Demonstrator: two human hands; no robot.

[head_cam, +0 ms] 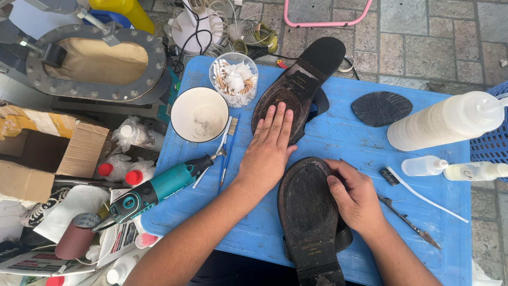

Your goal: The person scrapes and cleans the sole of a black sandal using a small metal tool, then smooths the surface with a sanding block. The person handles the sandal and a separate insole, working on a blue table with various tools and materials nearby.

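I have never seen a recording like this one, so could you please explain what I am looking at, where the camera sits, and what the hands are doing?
There is one picture, taken by a camera worn on a person's head and looking down at their own two bare hands. No machine is involved.

They work over a blue plastic table. Two dark shoes lie on it, soles up. The left hand rests flat on the far shoe. The right hand grips the edge of the near shoe.

Around them lie a teal rotary tool, a white cup, a clear tub of cotton swabs, a loose black sole patch, a large white squeeze bottle, two small bottles, a white-handled brush and a thin metal pick.
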